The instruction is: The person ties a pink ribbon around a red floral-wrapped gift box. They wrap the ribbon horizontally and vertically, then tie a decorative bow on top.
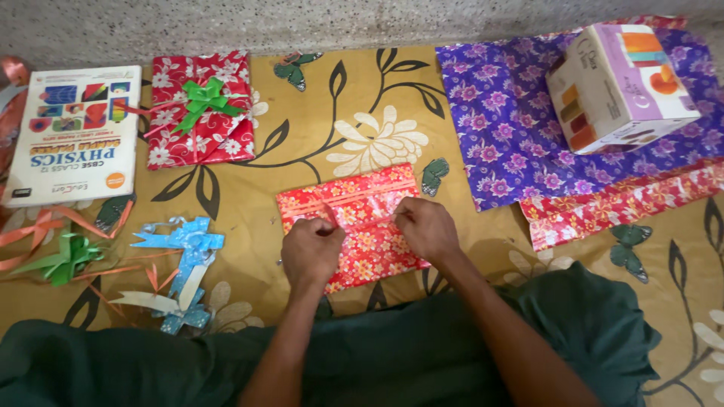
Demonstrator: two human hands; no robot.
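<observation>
- To the far left lie a book [74,132] and loose ribbon bows, green [66,258] and blue [181,243], well apart from both hands.
- A finished parcel [200,109] in red flowered paper with a green bow sits further up the mat [354,98].
- The left hand [311,252] rests on the left part of the red parcel [362,226], fingers curled narrow and pinching something small at the paper's seam; what it pinches cannot be told.
- The red parcel lies flat at the centre of the mat, directly under and between the two hands.
- It looks light, its glossy paper thin, slippery and easy to tear; holding it at the folded seam or the edges seems best.
- The right hand [426,227] presses the parcel's right part, fingers bent close.
- Further right, a cardboard box [620,83] stands on purple flowered paper [505,128].
</observation>
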